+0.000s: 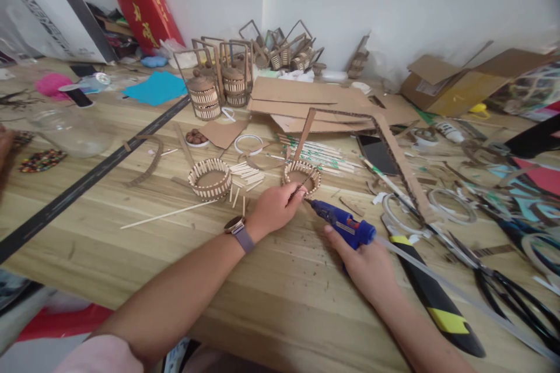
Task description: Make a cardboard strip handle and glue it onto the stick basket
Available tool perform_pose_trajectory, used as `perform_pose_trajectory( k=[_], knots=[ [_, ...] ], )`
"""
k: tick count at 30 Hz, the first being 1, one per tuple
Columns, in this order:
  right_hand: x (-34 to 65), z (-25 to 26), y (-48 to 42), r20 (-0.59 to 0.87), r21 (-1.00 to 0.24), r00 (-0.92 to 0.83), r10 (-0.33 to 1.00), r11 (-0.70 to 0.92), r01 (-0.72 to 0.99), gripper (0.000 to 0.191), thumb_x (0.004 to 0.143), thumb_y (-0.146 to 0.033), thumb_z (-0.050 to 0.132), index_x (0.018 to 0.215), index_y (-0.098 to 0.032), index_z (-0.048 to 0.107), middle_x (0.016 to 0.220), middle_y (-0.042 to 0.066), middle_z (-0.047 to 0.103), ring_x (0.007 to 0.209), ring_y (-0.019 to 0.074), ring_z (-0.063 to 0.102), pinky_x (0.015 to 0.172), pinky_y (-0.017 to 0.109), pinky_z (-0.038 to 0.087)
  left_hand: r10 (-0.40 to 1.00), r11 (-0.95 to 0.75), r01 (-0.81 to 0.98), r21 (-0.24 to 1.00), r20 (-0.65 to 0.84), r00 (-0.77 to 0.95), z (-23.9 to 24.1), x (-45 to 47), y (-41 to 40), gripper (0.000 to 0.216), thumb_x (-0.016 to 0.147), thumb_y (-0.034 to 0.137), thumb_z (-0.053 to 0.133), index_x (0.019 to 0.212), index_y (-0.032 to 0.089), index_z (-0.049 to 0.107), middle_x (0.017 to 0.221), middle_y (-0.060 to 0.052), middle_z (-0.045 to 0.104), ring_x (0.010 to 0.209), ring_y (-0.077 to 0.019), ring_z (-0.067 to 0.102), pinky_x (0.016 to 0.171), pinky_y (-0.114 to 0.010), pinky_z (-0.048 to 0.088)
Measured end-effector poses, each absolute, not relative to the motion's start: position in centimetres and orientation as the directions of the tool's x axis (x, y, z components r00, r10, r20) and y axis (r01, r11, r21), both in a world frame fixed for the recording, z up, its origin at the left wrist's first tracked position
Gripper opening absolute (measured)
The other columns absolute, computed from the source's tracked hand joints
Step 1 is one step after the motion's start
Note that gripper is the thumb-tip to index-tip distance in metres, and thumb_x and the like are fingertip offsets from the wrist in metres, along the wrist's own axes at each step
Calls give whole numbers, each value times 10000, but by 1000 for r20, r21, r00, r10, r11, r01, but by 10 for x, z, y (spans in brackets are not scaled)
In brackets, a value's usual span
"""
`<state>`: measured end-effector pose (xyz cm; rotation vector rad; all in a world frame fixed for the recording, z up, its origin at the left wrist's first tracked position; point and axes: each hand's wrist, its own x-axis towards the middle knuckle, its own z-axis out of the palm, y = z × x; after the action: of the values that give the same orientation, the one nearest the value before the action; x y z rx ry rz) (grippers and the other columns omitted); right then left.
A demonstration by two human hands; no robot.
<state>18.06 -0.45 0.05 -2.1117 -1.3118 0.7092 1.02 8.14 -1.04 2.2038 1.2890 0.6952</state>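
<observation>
My right hand (365,262) grips a blue glue gun (339,221), its nozzle pointing left toward my left hand. My left hand (275,208), with a watch on its wrist, pinches a short wooden stick (301,187) at the near rim of a small round stick basket (301,176). A second round stick basket (210,179) stands to the left on the wooden table (131,245). Loose short sticks (245,175) lie between the two baskets.
Finished stick lanterns (219,84) and cardboard sheets (306,102) sit at the back. A phone (377,153), tape rolls (450,205), scissors (503,280) and a black-yellow tool (433,297) crowd the right. A long skewer (168,214), a glass jar (70,128) and blue paper (155,88) lie left.
</observation>
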Motion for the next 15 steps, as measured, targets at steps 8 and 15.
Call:
perform_pose_trajectory(
  k=[8,15],
  knots=[
    [181,-1,-6,-111,-696,384,917,-348,628,531,678,-628,522,908,-195,726,887,143,769,1002,371,685,782,429,534,884,-444,641,626,186,430,-11,10,82,293,1008,331,383,963,177,628,683,-20,669,719,-199,657,622,-268,383],
    [182,-8,-7,-16,-718,358,934,-260,645,483,744,-572,559,989,-192,730,947,129,767,1017,337,684,798,404,533,883,-449,645,618,195,428,-12,10,82,288,1008,332,386,961,180,626,748,-36,697,752,-205,667,625,-270,381]
  ],
)
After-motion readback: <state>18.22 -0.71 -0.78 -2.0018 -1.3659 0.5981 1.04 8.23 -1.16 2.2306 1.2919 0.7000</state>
